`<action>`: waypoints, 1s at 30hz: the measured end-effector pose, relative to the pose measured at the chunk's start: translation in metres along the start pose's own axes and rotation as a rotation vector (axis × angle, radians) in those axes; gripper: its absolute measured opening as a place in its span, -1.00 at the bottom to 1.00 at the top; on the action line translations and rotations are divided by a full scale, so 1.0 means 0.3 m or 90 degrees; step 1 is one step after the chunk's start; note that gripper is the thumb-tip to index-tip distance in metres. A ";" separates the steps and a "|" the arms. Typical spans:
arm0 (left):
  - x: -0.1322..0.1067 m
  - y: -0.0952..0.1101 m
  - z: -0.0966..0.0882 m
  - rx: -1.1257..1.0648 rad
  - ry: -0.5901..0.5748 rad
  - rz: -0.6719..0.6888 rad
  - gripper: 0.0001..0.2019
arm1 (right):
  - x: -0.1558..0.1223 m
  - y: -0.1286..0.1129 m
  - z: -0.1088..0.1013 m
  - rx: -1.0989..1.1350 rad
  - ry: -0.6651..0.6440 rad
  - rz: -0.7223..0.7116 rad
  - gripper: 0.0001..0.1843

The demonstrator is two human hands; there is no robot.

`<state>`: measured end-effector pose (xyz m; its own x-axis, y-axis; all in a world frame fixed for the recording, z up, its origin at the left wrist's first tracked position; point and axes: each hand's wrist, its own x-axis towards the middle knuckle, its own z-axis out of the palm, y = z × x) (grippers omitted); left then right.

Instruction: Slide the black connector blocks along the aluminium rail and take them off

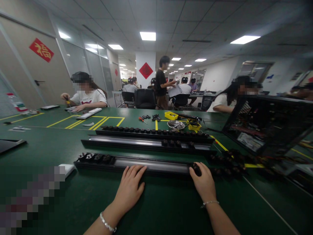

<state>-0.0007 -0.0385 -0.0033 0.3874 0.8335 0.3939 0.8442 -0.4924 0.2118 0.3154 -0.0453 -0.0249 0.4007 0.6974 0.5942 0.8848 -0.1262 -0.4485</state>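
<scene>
near black channel (151, 165): just ahead of me, long axis left-right | my left hand (130, 186): loosely spread, fingertips at its near edge around mid-length, nothing gripped | my right hand (204, 182): thumb and fingers pinching small black part (196, 169) at right end | similar black parts (98, 158): left end, left hand nearer

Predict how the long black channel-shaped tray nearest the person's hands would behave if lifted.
The tray is probably stiff: its long edges run straight. Lifted mid-length, it may dip left, where small black plug-like parts cluster. Those might slide along its shiny, smooth-looking inside.
</scene>
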 end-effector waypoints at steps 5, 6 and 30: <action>0.000 -0.003 0.000 -0.002 -0.019 -0.008 -0.44 | 0.006 -0.016 -0.012 0.015 -0.041 0.049 -0.56; 0.000 -0.003 0.001 -0.003 -0.022 -0.009 -0.44 | 0.008 -0.018 -0.014 0.018 -0.043 0.054 -0.56; 0.001 -0.003 0.000 0.009 -0.010 0.008 -0.44 | 0.055 -0.059 -0.099 0.065 -0.149 0.317 -0.44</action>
<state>-0.0014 -0.0378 -0.0035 0.4035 0.8313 0.3823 0.8442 -0.4994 0.1948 0.3134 -0.0524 0.0126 0.6903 0.7107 0.1355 0.5701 -0.4190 -0.7067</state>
